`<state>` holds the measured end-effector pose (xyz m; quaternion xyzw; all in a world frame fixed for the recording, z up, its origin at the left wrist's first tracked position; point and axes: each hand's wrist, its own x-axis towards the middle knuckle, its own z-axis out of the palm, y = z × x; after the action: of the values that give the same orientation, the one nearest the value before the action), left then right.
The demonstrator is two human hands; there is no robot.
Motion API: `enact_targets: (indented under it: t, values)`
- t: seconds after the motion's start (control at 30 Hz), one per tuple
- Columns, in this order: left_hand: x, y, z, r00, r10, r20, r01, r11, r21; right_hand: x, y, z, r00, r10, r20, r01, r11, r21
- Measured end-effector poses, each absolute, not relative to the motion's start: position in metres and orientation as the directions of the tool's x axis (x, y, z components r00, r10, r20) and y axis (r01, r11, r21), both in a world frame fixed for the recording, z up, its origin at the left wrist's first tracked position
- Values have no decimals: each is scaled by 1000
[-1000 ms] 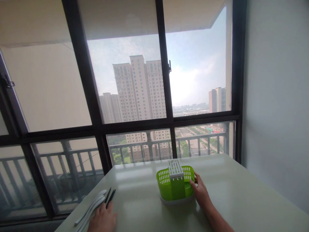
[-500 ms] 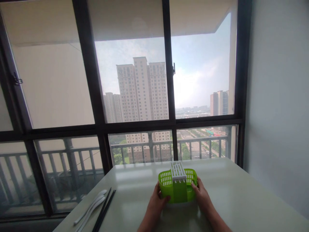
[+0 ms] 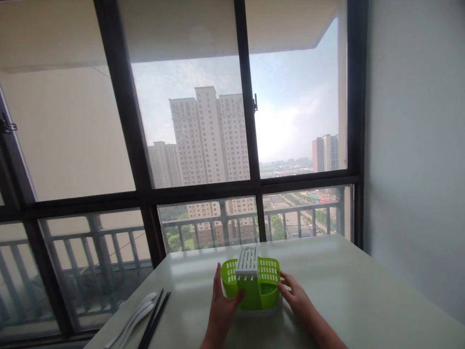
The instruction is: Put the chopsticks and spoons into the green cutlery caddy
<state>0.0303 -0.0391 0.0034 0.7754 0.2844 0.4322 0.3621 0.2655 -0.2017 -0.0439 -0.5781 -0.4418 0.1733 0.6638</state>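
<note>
A green plastic cutlery holder (image 3: 250, 295) with slotted walls stands on the table, a white slotted piece (image 3: 247, 261) across its top middle. A pale base shows under its lower edge. Around its left side is my left hand (image 3: 223, 308), thumb pressed to the front wall and fingers up along the side. My right hand (image 3: 295, 294) holds the right end, thumb and fingertips on the wall. Part of the right fingers is hidden behind the holder.
Left of the holder lie white spoons (image 3: 132, 320) and dark chopsticks (image 3: 157, 317) on the pale glossy table (image 3: 363, 300). Beyond the table's far edge are framed windows (image 3: 254, 186). A plain wall (image 3: 414, 145) rises at the right.
The cutlery holder has shifted left on the table and turned slightly, with both hands following. My left fingers now reach higher along its side. The camera view has tilted a little.
</note>
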Motion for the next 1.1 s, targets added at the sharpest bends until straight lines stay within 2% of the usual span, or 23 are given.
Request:
enact_targets:
  t: [0.1, 0.17, 0.23, 0.37, 0.57, 0.67, 0.87, 1.1]
  values:
    - [24, -48, 23, 438, 564, 700, 251, -824, 507, 264, -198, -46, 519, 745, 419, 366, 249, -897]
    - [26, -59, 32, 465, 464, 754, 296, -884, 362, 265, -196, -44, 508, 741, 439, 428, 225, -875]
    - [31, -71, 38, 488, 427, 761, 330, -898, 292, 265, -196, -42, 507, 736, 449, 474, 197, -858]
    - [42, -82, 46, 518, 421, 744, 395, -890, 229, 264, -199, -41, 537, 710, 456, 524, 143, -840]
    - [35, -32, 68, 510, 367, 778, 526, -848, 55, 269, -201, -51, 598, 668, 443, 575, 28, -818]
    - [18, 13, 84, 527, 399, 751, 644, -764, -45, 272, -200, -53, 607, 663, 438, 577, 11, -817]
    - [-27, 99, 107, 549, 558, 622, 794, -582, -178, 274, -199, -55, 613, 662, 430, 587, -18, -809]
    - [-67, 155, 123, 495, 686, 533, 858, -482, -177, 274, -199, -55, 612, 666, 427, 582, -13, -813]
